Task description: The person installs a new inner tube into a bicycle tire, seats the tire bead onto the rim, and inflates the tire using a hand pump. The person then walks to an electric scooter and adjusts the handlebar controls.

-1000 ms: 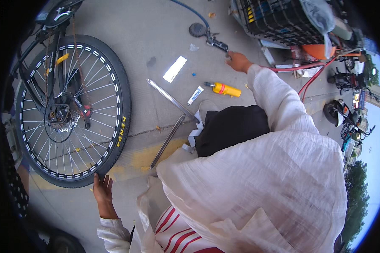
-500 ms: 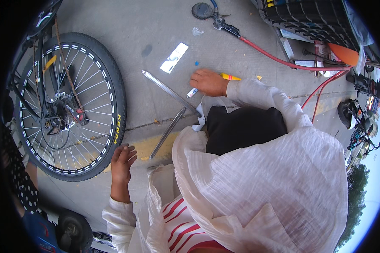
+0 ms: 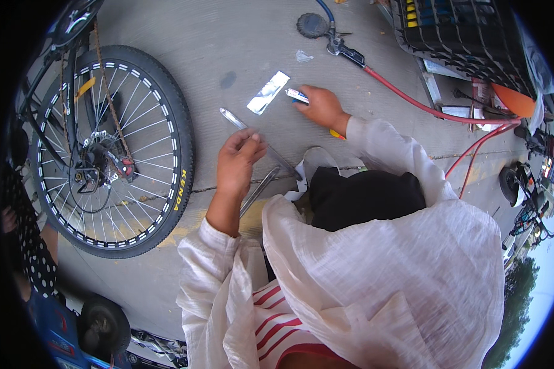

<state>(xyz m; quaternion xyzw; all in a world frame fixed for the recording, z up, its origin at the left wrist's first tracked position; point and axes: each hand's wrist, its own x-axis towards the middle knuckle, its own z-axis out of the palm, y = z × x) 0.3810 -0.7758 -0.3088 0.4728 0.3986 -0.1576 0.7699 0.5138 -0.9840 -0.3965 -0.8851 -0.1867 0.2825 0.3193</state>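
My right hand (image 3: pixel 324 107) is closed around a small white tube (image 3: pixel 297 96), whose end sticks out past the fingers toward a silver foil strip (image 3: pixel 268 93) on the concrete. Beneath that wrist, part of a yellow tube (image 3: pixel 337 134) shows. My left hand (image 3: pixel 239 154) is raised with its fingers bent and the thumb close against them; whether anything is between them is hidden. Behind it a metal tyre lever (image 3: pixel 226 115) lies on the ground. A second tyre lever (image 3: pixel 260 189) lies nearer, partly covered by the left wrist.
To the left stands a bicycle wheel (image 3: pixel 186 144) with its chain and frame. An air gauge (image 3: pixel 345 50) with a red hose (image 3: pixel 406 99) stretches across the far right, beside a black crate (image 3: pixel 455 37). At the left edge is a person in dotted clothing (image 3: pixel 34 246).
My right hand has lifted the small white tube off the ground and moved away from me. My left hand has moved up and right from beside the tyre, its fingers drawing together.
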